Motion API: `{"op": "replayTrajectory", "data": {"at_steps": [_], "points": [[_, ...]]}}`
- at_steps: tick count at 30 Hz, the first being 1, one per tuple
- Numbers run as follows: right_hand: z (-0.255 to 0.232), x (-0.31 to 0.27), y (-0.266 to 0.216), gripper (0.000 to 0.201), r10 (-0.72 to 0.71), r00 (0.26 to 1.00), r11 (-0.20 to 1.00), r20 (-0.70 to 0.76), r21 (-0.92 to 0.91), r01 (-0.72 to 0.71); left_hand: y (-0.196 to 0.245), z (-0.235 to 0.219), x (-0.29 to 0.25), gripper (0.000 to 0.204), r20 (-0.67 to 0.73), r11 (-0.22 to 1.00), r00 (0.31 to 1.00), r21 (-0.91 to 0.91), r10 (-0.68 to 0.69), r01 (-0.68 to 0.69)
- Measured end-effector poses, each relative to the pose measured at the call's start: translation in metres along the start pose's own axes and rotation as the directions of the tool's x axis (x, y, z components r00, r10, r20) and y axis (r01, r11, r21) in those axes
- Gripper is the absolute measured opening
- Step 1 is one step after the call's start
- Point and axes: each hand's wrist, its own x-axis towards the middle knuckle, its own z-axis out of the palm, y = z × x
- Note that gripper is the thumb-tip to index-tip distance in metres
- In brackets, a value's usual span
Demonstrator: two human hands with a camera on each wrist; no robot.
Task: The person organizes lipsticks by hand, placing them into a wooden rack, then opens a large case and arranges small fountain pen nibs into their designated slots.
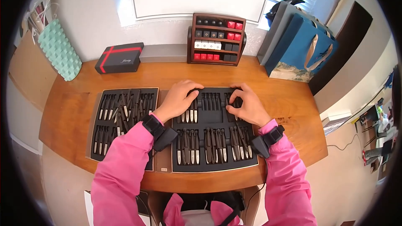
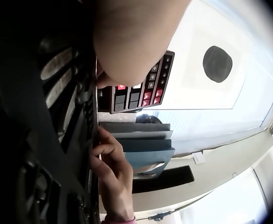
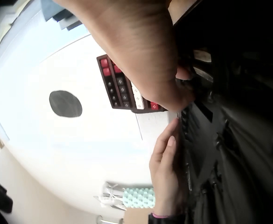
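Two dark trays of slender dark-handled pieces with silvery ends lie side by side on the desk. At the far left corner of the right tray [image 1: 210, 119], my left hand [image 1: 178, 97] rests with relaxed fingers, its thumb above a row of pieces [image 1: 189, 115]. My right hand [image 1: 248, 104] reaches over the upper right compartment, its thumb and a bent finger close about the pieces there. I cannot tell whether they grip one. In the left wrist view this right hand [image 2: 115, 172] bends at the tray's edge. The left hand [image 3: 166, 175] appears in the right wrist view.
Pieces lie heaped across the left tray [image 1: 109, 121]. Behind stand a black box with red ribbon [image 1: 120, 58] and a wooden rack [image 1: 216, 37] of red, white and black blocks. A blue paper bag [image 1: 297, 44] is at right, a mint textured holder [image 1: 60, 50] at left.
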Motion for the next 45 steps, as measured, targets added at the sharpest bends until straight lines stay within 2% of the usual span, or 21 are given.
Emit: {"op": "replayTrajectory", "data": {"at_steps": [4,5,6,10,12,13,15,19,21,22,24,25,27,28,34,38,41,44,45], "points": [[0.009,0.01,-0.014,0.025,0.078,0.996,0.994,-0.034,-0.07,-0.08,0.005,-0.001,0.0,0.025,0.024,0.997,0.998,0.055,-0.058,0.057],[0.009,0.013,-0.019,0.026,0.089,0.995,0.986,-0.037,-0.136,-0.093,0.004,0.0,0.0,0.025,0.024,0.997,0.998,0.053,-0.063,0.061],[0.009,0.015,-0.022,0.028,0.1,0.994,0.974,-0.039,-0.2,-0.106,0.003,0.0,-0.001,0.026,0.021,0.997,0.998,0.048,-0.053,0.052],[0.009,0.016,-0.023,0.029,0.145,0.989,0.962,0.006,-0.233,-0.139,0.003,0.001,-0.004,0.028,0.008,0.998,1.0,0.055,-0.009,0.009],[0.01,0.015,-0.021,0.028,0.055,0.996,0.972,-0.066,-0.227,-0.068,0.001,0.001,-0.004,0.028,0.003,0.998,1.0,0.056,0.002,-0.002],[0.01,0.016,-0.021,0.028,0.055,0.997,0.971,-0.058,-0.23,-0.067,0.0,0.002,-0.005,0.029,0.005,0.998,1.0,0.066,0.017,-0.017],[0.01,0.02,-0.025,0.026,0.127,0.992,0.95,-0.017,-0.286,-0.126,-0.001,0.002,-0.005,0.03,0.002,0.997,1.0,0.068,0.021,-0.021],[0.012,0.024,-0.019,0.028,0.123,0.992,0.952,-0.034,-0.278,-0.127,-0.003,0.002,-0.006,0.03,-0.002,0.996,0.999,0.076,0.044,-0.043],[0.005,0.026,-0.013,0.026,0.236,0.971,0.964,-0.037,-0.113,-0.239,-0.003,0.002,-0.006,0.03,-0.003,0.996,0.999,0.075,0.04,-0.04],[0.003,0.026,-0.01,0.026,0.235,0.971,0.964,-0.036,-0.117,-0.237,-0.002,0.002,-0.006,0.03,-0.001,0.997,0.999,0.073,0.037,-0.037],[0.002,0.027,-0.005,0.023,0.103,0.993,0.975,-0.065,0.202,-0.088,-0.004,0.003,-0.005,0.03,-0.004,0.996,0.999,0.074,0.041,-0.04],[0.003,0.028,-0.008,0.023,0.102,0.993,0.976,-0.062,0.201,-0.087,-0.004,0.002,-0.005,0.03,0.0,0.996,0.999,0.079,0.043,-0.043],[0.01,0.028,-0.018,0.02,0.153,0.987,0.917,0.055,0.365,-0.163,-0.002,0.001,-0.006,0.03,0.01,0.997,1.0,0.079,0.025,-0.026],[0.015,0.027,-0.016,0.023,0.11,0.993,0.916,0.043,0.383,-0.118,-0.001,0.001,-0.006,0.03,0.02,0.997,1.0,0.077,0.009,-0.011],[0.029,0.023,-0.011,0.024,-0.005,0.997,0.982,-0.083,0.186,0.021,-0.001,0.001,-0.007,0.031,0.01,0.996,1.0,0.082,0.019,-0.02],[0.028,0.02,-0.006,0.025,0.017,0.993,0.986,-0.113,0.169,0.002,-0.003,0.001,-0.007,0.031,0.008,0.996,0.999,0.081,0.034,-0.034],[0.021,0.018,-0.013,0.027,0.029,0.992,0.996,-0.121,0.091,-0.018,-0.001,0.0,-0.006,0.031,0.02,0.997,0.999,0.073,0.029,-0.03],[0.017,0.015,-0.014,0.027,0.016,0.99,0.991,-0.138,0.133,0.002,-0.001,-0.001,-0.006,0.031,0.03,0.996,0.999,0.083,0.025,-0.028],[0.014,0.013,-0.011,0.026,-0.044,0.99,0.992,-0.133,0.108,0.058,-0.001,-0.001,-0.006,0.031,0.023,0.995,0.999,0.087,0.037,-0.039]]}}
